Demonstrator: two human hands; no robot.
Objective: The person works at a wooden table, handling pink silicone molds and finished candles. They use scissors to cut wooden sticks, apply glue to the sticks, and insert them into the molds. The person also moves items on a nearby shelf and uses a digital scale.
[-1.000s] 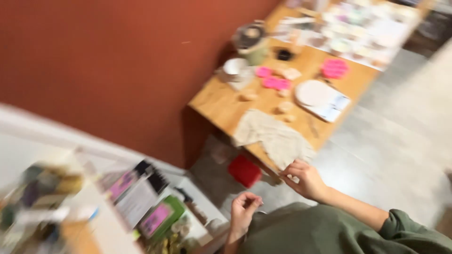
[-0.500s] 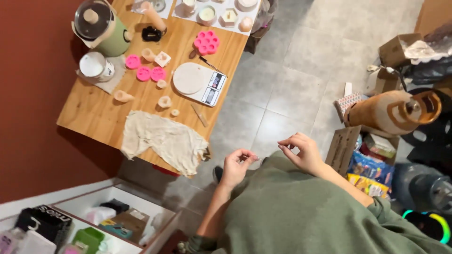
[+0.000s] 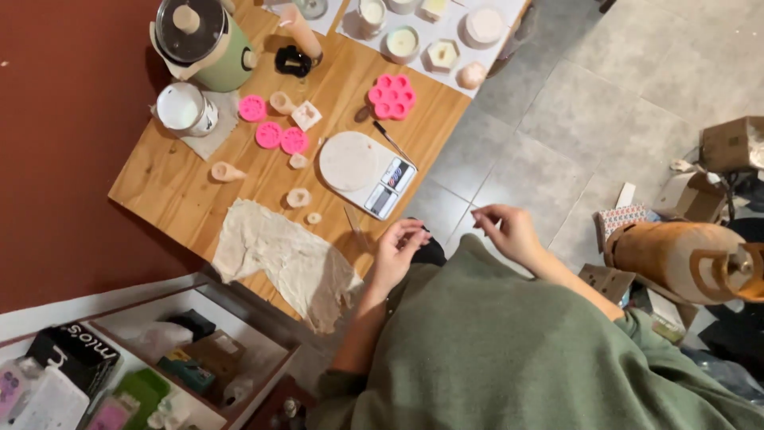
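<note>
My left hand (image 3: pixel 400 248) hovers with its fingers curled at the near edge of the wooden table (image 3: pixel 163 179), close to a white kitchen scale (image 3: pixel 366 167). I cannot see whether it holds anything. My right hand (image 3: pixel 510 231) is raised over the tiled floor a little to the right. Its fingertips pinch a thin pale stick (image 3: pixel 497 225). A crumpled beige cloth (image 3: pixel 286 259) hangs over the table edge to the left of my left hand. My green sleeves and sweater fill the bottom of the view.
On the table stand a green lidded pot (image 3: pixel 199 36), a white cup (image 3: pixel 181 107), pink silicone moulds (image 3: pixel 391 95), small wax pieces (image 3: pixel 298 197) and candles on white paper (image 3: pixel 402 41). A shelf of boxes (image 3: pixel 119 366) lies lower left. An orange gas cylinder (image 3: pixel 684 259) and cardboard boxes (image 3: pixel 728 143) sit right.
My view has swung and steadied over the table, which now sits closer at upper left. Both hands have moved up towards the table edge, still close together with fingers pinched.
</note>
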